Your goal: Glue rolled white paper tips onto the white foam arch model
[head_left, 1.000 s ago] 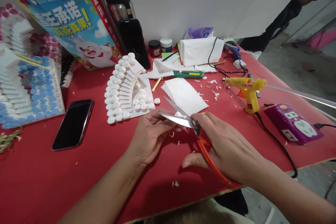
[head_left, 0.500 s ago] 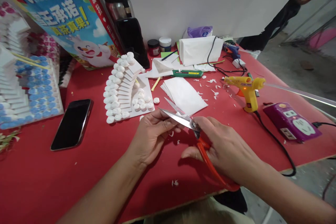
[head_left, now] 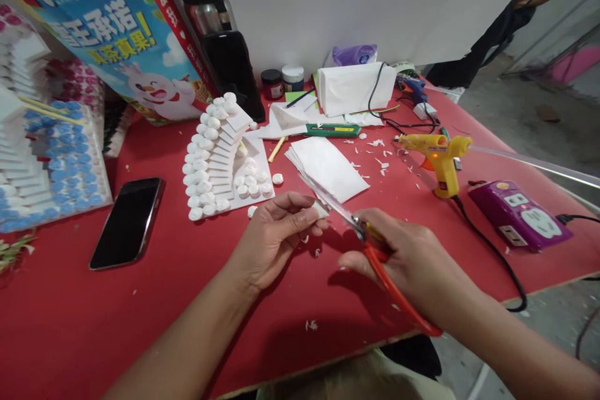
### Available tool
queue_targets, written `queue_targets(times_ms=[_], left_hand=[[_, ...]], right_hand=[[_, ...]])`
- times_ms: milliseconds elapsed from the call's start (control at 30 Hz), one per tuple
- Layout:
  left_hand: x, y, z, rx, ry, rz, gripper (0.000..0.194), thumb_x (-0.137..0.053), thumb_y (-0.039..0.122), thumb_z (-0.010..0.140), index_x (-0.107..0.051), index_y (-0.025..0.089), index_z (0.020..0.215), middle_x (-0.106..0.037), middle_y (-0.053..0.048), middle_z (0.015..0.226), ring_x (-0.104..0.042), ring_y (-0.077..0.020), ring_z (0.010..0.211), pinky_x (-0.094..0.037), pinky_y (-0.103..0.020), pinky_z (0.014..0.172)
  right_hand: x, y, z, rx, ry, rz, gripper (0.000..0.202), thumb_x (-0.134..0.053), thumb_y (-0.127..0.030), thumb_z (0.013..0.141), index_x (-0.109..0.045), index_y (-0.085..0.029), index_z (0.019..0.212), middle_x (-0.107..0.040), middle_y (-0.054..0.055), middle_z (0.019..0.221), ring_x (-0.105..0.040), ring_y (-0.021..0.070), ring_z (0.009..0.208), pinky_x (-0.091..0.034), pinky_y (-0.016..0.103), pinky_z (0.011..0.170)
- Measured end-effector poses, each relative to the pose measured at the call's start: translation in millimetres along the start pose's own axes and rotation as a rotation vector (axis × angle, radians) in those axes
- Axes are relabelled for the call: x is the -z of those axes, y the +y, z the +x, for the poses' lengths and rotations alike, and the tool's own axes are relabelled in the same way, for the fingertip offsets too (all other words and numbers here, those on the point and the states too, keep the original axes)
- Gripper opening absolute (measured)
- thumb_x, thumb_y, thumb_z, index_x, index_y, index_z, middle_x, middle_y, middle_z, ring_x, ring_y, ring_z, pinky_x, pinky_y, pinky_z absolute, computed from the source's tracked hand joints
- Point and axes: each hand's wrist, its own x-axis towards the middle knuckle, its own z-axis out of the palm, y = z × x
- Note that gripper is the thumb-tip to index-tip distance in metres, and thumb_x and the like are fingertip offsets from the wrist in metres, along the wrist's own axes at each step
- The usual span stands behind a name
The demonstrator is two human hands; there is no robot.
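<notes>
Pinched nearly closed, the grip of the left hand (head_left: 276,234) has a small white paper piece (head_left: 320,209) above the red counter (head_left: 262,340). The right hand (head_left: 415,256) wraps its grip loosely around red-handled scissors (head_left: 387,281), with the blades close together just beside the piece. Small, slow snips suit such a tiny bit, with fingertips tucked back from the blades. Just past the tips, white sheets (head_left: 335,169) could get nicked. White paper rolls (head_left: 201,165) sit near the left hand. Farther right, the yellow glue gun (head_left: 440,159) may be hot, so elbows need care.
</notes>
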Motion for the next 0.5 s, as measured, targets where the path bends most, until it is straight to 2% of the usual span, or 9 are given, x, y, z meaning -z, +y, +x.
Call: queue_targets(times_ms=[133, 267, 500], left_hand=[[1.4, 1.3, -1.6, 0.004, -0.067, 0.008, 0.016, -0.079, 0.012, 0.081, -0.076, 0.016, 0.097, -0.075, -0.005, 0.082, -0.069, -0.0103, 0.067, -0.058, -0.019, 0.066], [-0.1, 2.1, -1.2, -0.004, -0.04, -0.056, 0.016, -0.083, 0.01, 0.076, -0.078, 0.015, 0.09, -0.077, -0.006, 0.087, -0.072, -0.0118, 0.076, -0.06, -0.018, 0.073], [-0.1, 3.8, 0.5, 0.007, -0.027, -0.1, 0.01, -0.083, 0.013, 0.078, -0.079, 0.016, 0.086, -0.077, -0.006, 0.085, -0.073, -0.0126, 0.08, -0.06, -0.019, 0.077]], right_hand=[[12.4, 6.2, 3.7, -0.117, 0.031, 0.005, 0.045, -0.061, -0.066, 0.09, -0.06, -0.022, 0.102, -0.046, -0.007, 0.056, -0.039, 0.0117, 0.047, -0.033, 0.022, 0.047], [15.2, 12.5, 4.0, -0.149, 0.036, -0.016, 0.045, -0.061, -0.064, 0.09, -0.06, -0.023, 0.106, -0.044, -0.007, 0.057, -0.038, 0.0116, 0.046, -0.033, 0.022, 0.046], [11.1, 15.5, 4.4, -0.171, 0.007, -0.03, 0.045, -0.065, -0.064, 0.087, -0.058, -0.024, 0.106, -0.046, -0.007, 0.06, -0.043, 0.0122, 0.047, -0.036, 0.022, 0.047]])
